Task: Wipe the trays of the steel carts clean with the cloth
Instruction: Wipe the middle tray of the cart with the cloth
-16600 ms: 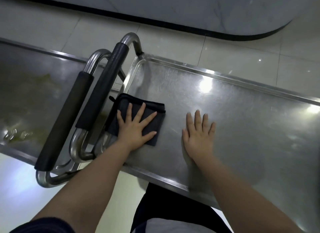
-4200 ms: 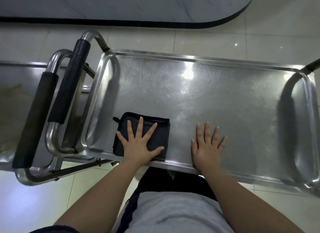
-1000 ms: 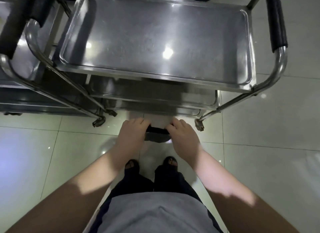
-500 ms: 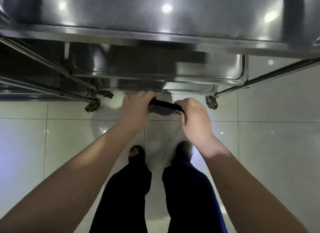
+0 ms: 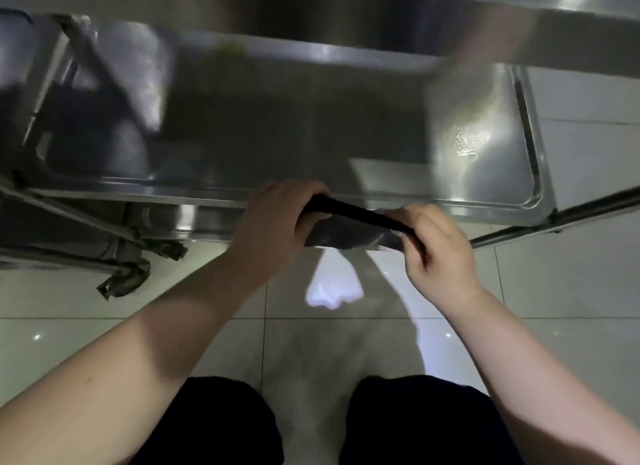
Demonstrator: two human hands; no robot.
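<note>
Below the blurred edge of the upper steel tray (image 5: 381, 0), a dark cloth (image 5: 353, 215) is held stretched between two bare hands. It is kept in the air in front of the near rim of the cart's lower steel tray (image 5: 485, 174), above the pale tiled floor (image 5: 561, 291). Whether it touches that rim cannot be told.

The cloth's upper edge is pulled into a taut, narrow band. The long axis of this band runs from left to right and is slightly tilted, so the left end sits higher in the view and the right end lower and nearer the person. Beneath the band, the rest of the fabric is seen hanging as a slack grey fold.

The left end is gripped by the left hand (image 5: 273, 225), with the fingers curled over it and the back of the hand turned up. The right end is pinched by the right hand (image 5: 436, 246), with thumb and curled fingers closed on the fabric.

The lower tray is seen lengthwise across the view, and a glinting, wet-looking smear (image 5: 467, 142) is visible near its right end. A caster wheel (image 5: 124, 281) is visible at the lower left of the cart frame, and dark trousers (image 5: 415, 426) at the bottom edge.
</note>
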